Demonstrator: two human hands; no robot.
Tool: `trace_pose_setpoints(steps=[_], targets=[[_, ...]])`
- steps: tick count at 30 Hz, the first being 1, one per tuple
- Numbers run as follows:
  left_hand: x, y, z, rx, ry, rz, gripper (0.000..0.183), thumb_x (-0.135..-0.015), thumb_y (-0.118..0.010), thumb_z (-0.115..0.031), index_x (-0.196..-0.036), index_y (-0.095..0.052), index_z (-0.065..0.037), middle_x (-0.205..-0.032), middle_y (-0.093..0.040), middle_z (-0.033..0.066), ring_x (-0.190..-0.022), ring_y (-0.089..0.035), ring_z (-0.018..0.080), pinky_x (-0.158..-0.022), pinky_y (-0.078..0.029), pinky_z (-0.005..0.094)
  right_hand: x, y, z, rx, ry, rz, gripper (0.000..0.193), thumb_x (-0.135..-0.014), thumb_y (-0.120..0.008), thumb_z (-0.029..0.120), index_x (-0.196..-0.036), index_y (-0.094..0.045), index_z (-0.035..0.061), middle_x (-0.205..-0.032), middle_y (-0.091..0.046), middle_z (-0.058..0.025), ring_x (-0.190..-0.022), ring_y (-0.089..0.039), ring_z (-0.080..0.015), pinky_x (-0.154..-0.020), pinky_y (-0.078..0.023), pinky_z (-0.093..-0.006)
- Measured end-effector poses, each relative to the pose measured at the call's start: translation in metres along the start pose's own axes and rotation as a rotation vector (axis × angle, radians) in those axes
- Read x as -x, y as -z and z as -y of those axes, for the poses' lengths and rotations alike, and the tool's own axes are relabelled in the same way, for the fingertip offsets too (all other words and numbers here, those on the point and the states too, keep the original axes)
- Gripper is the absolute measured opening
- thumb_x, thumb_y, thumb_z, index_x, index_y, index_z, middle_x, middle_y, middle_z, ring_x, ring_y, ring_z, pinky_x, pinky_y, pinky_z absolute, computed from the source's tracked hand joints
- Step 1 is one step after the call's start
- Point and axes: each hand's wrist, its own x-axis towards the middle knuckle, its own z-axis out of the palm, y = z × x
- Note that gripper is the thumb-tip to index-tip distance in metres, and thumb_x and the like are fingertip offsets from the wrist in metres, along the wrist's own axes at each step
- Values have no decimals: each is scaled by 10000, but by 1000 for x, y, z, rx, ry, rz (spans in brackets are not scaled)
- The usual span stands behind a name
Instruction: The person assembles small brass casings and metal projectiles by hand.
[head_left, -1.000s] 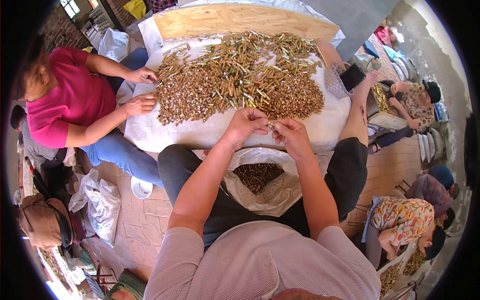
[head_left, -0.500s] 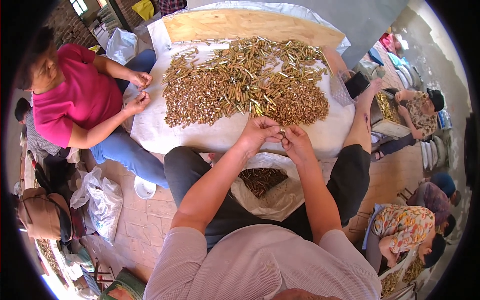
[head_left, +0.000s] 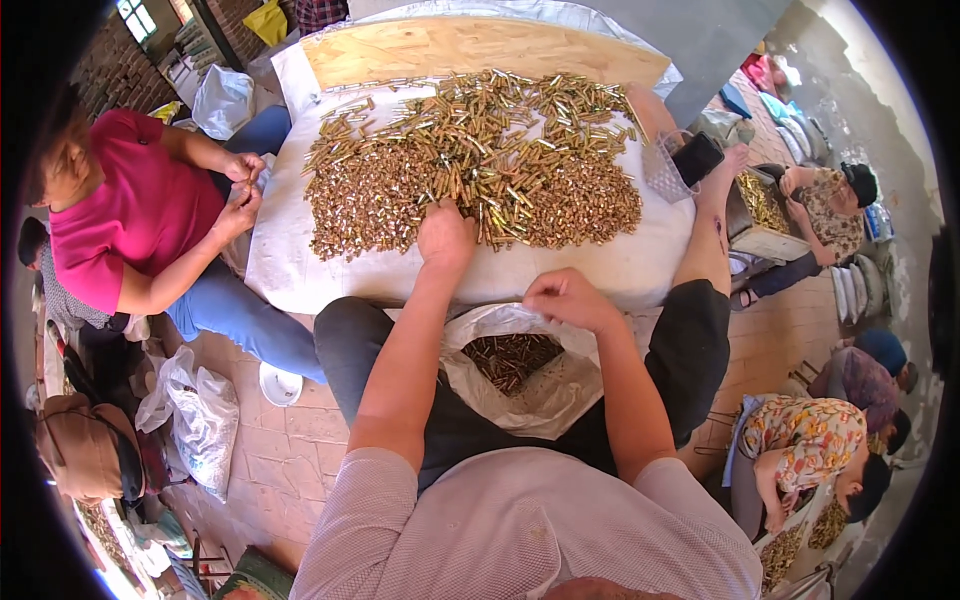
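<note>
A heap of small brass-coloured metal pieces (head_left: pixel 365 205) and longer slim metal tubes (head_left: pixel 520 170) covers the white-sheeted table (head_left: pixel 290 265). At the near edge of the heap my left hand (head_left: pixel 446 238) reaches in, fingers curled among the pieces; its fingertips are largely hidden. My right hand (head_left: pixel 572 300) hovers over the far rim of an open white sack (head_left: pixel 560 408), its fingers bent together. Whatever it may hold is too small to make out. Inside the sack, between my knees, lie many dark reddish-brown pieces (head_left: pixel 508 362).
A wooden board (head_left: pixel 480 52) edges the table's far side. On the right lie a clear plastic basket (head_left: pixel 668 175) and a black phone (head_left: pixel 697 158). A person in a pink top (head_left: pixel 145 200) sits at the left, near a white bowl (head_left: pixel 281 384) and plastic bags (head_left: pixel 203 425).
My hands were together over the table's near edge, holding a small shiny piece. The left has moved forward into the heap; the right has dropped back over the sack.
</note>
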Motion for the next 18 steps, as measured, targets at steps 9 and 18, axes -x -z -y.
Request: trace_pose_setpoints(steps=[9,18], targets=[[3,-10,2,99,-135,-73,331,-779,-667,-144,-1074,-628,2,-955,-668,237,-894,-667,377,-821,-533,463,-23,64,-40,852,222,-995,137,-811,-669,117,-909,-704,28,-871,-668,-185,-802,-648,-342,-742,-518,-438],[12,2,-9,946,-61,283,230,-848,-666,-12,-1078,-669,-10,-842,-662,53,-720,-620,115,-607,-512,259,-33,60,-43,928,242,-989,113,-802,-634,95,-892,-688,54,-912,-631,-206,-836,-622,-403,-760,-507,-487]])
